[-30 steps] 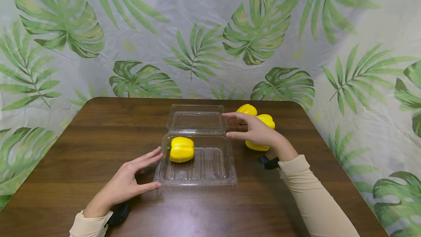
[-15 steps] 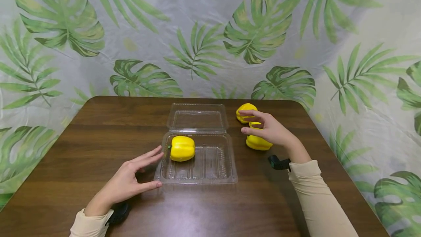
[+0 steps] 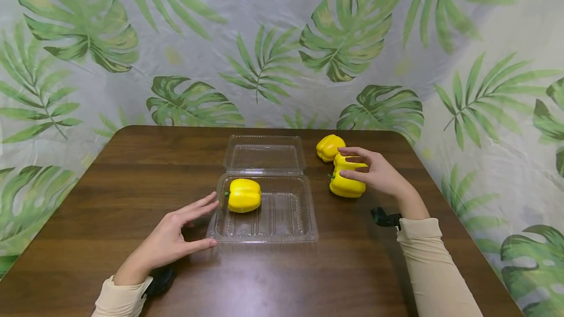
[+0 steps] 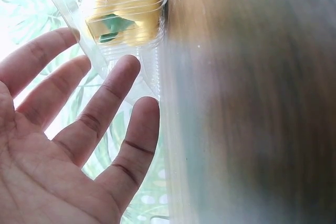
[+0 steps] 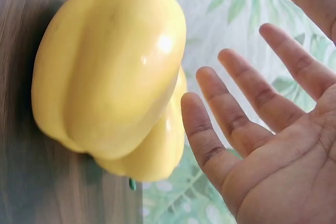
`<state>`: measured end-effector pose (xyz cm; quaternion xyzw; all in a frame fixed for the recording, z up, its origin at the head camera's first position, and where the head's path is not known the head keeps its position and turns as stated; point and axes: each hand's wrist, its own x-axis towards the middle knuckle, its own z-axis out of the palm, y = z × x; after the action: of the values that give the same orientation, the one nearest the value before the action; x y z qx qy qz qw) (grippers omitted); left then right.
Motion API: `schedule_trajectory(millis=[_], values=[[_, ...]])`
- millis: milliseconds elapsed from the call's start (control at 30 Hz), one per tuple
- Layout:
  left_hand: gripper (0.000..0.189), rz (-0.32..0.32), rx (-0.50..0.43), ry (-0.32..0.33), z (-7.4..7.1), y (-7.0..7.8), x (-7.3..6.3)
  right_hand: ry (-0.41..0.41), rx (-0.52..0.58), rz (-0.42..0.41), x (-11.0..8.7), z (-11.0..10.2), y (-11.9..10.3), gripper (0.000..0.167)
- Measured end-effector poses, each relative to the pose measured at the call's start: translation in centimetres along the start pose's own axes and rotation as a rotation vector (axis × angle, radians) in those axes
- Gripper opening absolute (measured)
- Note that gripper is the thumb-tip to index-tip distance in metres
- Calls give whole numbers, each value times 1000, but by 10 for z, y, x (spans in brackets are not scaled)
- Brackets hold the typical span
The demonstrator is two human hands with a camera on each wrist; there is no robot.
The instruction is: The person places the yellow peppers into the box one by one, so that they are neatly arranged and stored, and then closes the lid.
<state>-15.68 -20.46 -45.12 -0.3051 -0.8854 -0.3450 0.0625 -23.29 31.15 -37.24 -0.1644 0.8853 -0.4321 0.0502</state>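
A yellow bell pepper (image 3: pixel 244 195) lies on its side in the left half of a clear plastic clamshell container (image 3: pixel 286 219), green stem to the left. The left hand (image 3: pixel 169 241) rests at the container's left side, fingers extended and fingertips right at the rim; the left wrist view shows its palm (image 4: pixel 58 171) with nothing in it. At the right, the right hand (image 3: pixel 381 172) hovers with spread fingers over a front pepper (image 3: pixel 347 185) and a partly covered one (image 3: pixel 343 160) behind it. In the right wrist view a large pepper (image 5: pixel 110 72) stands apart from the fingertips.
The container's clear lid (image 3: pixel 264 158) lies folded back, away from the person. Another yellow pepper (image 3: pixel 329 147) sits at the far right near the back of the brown wooden table (image 3: pixel 145 160). A leaf-patterned cloth (image 3: pixel 273 57) hangs behind the table.
The right hand has moved right, from the container's right edge to over the loose peppers. The left hand stays by the container's left rim.
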Motion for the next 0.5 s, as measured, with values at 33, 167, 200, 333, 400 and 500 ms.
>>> schedule_trajectory(millis=[33,167,200,333,400,500], values=[[79,-1,0,0,0,0,0,0,4,0,-1,-1,1,62],[79,2,-2,3,-1,0,0,3,10,15,-2,-5,6,64],[79,3,-6,4,-1,0,0,4,9,19,-3,-5,7,64],[79,6,-8,5,0,0,0,13,-8,36,-6,-7,12,65],[79,5,-11,4,0,0,0,15,-17,45,-8,-7,15,65],[79,3,-10,5,0,0,0,20,-40,59,-11,-7,17,65]])
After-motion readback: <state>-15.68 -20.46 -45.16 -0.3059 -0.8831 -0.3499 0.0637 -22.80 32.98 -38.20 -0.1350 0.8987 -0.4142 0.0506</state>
